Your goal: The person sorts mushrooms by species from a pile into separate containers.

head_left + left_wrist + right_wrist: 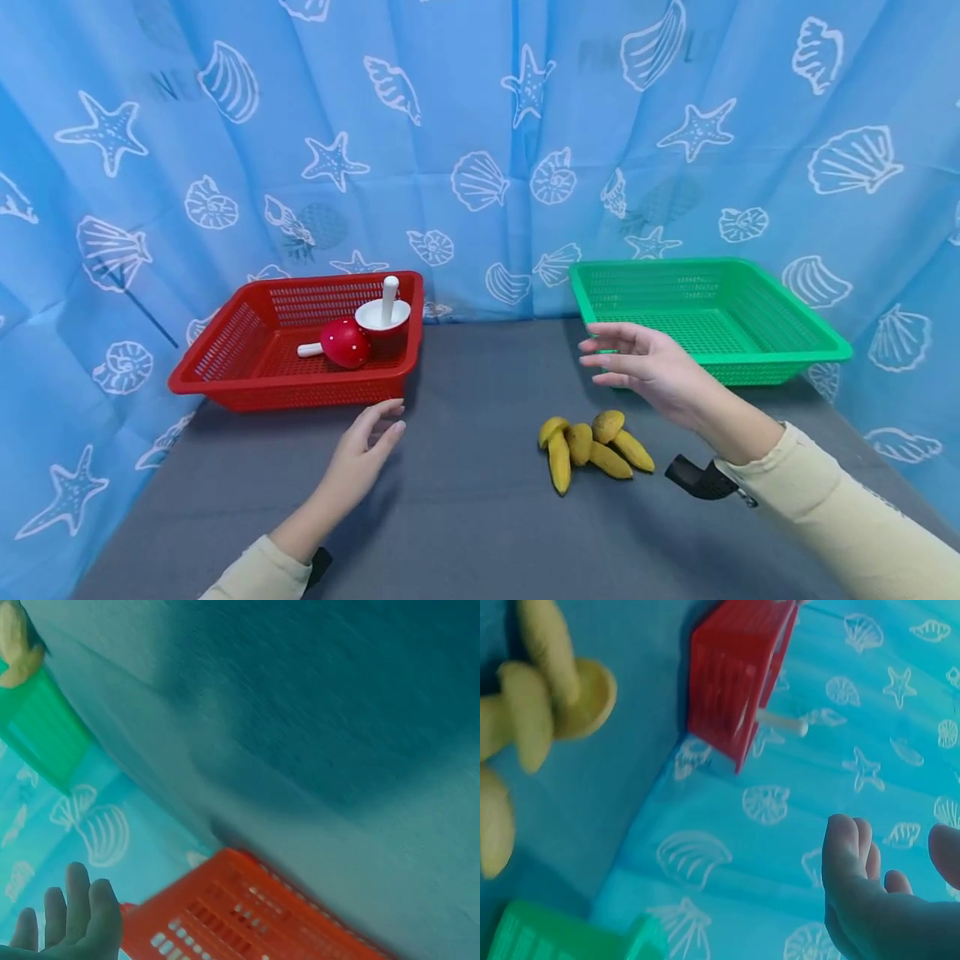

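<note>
My left hand (362, 450) hovers over the grey cloth just in front of the red basket (292, 385), its fingers loosely bent and holding nothing. Inside that basket, toward its right end, are two red mushrooms with white stems: a white-dotted one (347, 343) on its side and another (388, 315) with its stem pointing up. My right hand (656, 367) is raised in front of the near left corner of the green basket (750, 358), fingers apart from the thumb and nothing between them. Below it, three yellow mushrooms (558, 462) lie clustered on the cloth.
The grey cloth (465, 517) covers the table. A blue curtain (465, 100) with white shells and starfish hangs right behind both baskets. A black wrist-camera mount (697, 479) sticks out below the right sleeve.
</note>
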### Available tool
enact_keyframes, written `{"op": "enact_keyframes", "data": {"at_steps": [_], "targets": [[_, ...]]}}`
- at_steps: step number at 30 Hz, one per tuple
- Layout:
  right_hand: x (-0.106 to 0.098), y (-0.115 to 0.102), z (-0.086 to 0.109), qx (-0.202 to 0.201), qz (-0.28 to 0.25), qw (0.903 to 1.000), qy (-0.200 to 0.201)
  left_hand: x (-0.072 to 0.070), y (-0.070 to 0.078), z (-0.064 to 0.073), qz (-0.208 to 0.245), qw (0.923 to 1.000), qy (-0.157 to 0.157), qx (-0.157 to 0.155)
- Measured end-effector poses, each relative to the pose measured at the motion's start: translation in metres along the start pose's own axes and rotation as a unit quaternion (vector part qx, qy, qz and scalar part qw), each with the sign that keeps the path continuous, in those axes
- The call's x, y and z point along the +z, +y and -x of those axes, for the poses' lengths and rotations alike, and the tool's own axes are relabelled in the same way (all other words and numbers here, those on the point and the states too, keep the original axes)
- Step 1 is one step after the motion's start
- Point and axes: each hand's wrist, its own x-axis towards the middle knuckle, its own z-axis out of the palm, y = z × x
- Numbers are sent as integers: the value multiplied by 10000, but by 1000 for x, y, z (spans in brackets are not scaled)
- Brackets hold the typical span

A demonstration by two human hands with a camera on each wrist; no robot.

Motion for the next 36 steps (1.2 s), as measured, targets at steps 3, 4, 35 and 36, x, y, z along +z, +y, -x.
{"op": "enact_keyframes", "data": {"at_steps": [3,4,35,36], "targets": [[-13,2,5,-46,53,9999,115,6,4,1,89,9999,-91,-105],[-17,3,7,-65,60,9999,138,8,5,1,117,9998,-112,-151],[-96,42,25,-255,4531,8893,570,69,32,-1,1772,9643,-1367,-1416],[-99,45,24,-293,4628,8843,538,71,32,-2,1793,9632,-1393,-1439]]}}
